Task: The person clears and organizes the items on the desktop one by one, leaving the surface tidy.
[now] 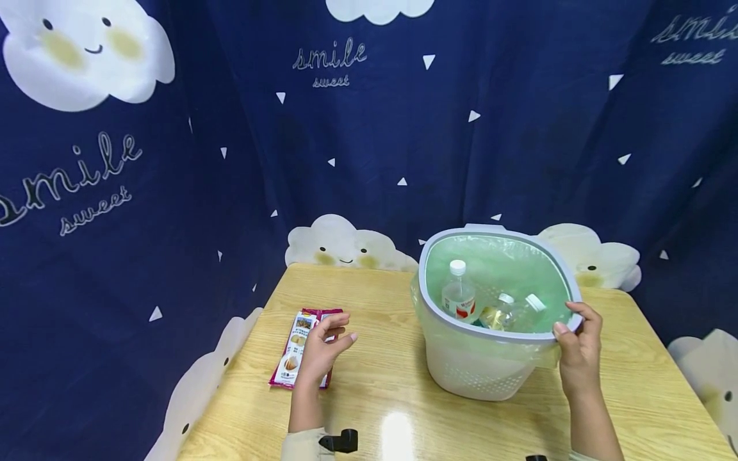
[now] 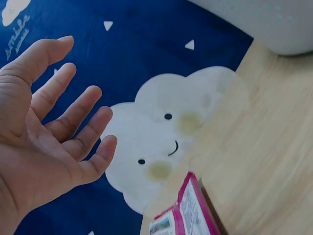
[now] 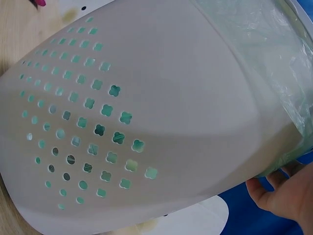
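Note:
A white trash bin (image 1: 478, 371) with a grey rim stands tilted toward me on the right half of the table. Its green plastic liner (image 1: 496, 256) folds over the rim, and several clear plastic bottles (image 1: 459, 298) with white caps lie inside. My right hand (image 1: 581, 352) grips the rim at the near right corner, thumb in front; the right wrist view has the perforated wall (image 3: 171, 98) filling most of it. My left hand (image 1: 323, 349) hovers empty, fingers relaxed and spread, over a magenta-and-white snack packet (image 1: 291, 352) on the left of the table.
The wooden table (image 1: 375, 358) runs between packet and bin. A dark blue curtain (image 1: 369, 141) with clouds and white triangles hangs close around its back and sides.

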